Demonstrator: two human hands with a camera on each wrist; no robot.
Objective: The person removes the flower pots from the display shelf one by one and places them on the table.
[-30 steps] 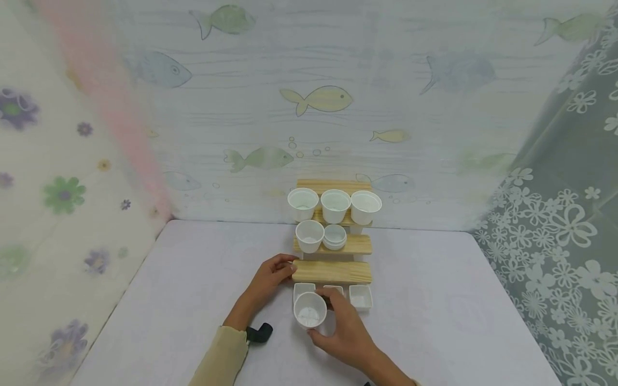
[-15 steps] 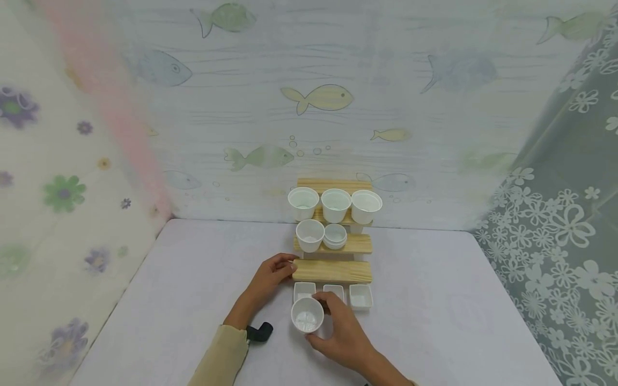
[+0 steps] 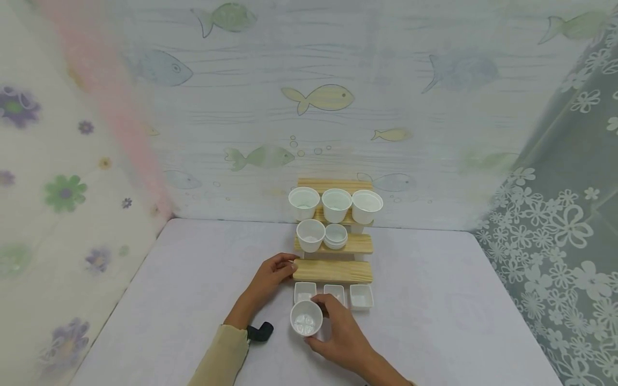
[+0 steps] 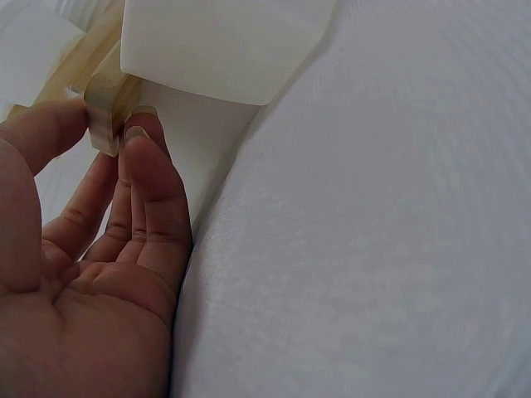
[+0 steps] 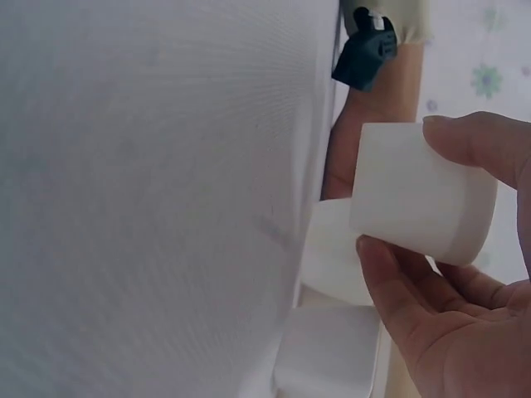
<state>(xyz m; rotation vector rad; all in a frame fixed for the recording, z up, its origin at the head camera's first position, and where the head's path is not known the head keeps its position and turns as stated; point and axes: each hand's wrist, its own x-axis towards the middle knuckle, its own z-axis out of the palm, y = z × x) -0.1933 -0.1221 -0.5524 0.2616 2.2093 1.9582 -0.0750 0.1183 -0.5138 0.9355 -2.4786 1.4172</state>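
Observation:
My right hand point(image 3: 345, 338) grips a round white cup point(image 3: 306, 318) by its side, thumb at the near side and fingers at the far side. Its mouth faces up toward the head camera. In the right wrist view the cup point(image 5: 415, 195) sits between thumb and fingertips, beside the square dishes. My left hand point(image 3: 267, 276) pinches the left end of the lowest step point(image 3: 333, 271) of a stepped wooden rack. In the left wrist view, thumb and fingers meet around that wooden end point(image 4: 104, 104). White square dishes point(image 3: 361, 296) stand in a row before the rack.
On the top step stand white cups point(image 3: 337, 205). The middle step bears another cup point(image 3: 310, 236) and a low round bowl point(image 3: 335, 237) beside it. A white cloth point(image 3: 434, 300) covers the table. A patterned curtain point(image 3: 328, 64) hangs right behind the rack.
The right hand has brought the cup slightly toward me and to the left, showing more of the square dishes behind it. The left hand has stayed on the rack.

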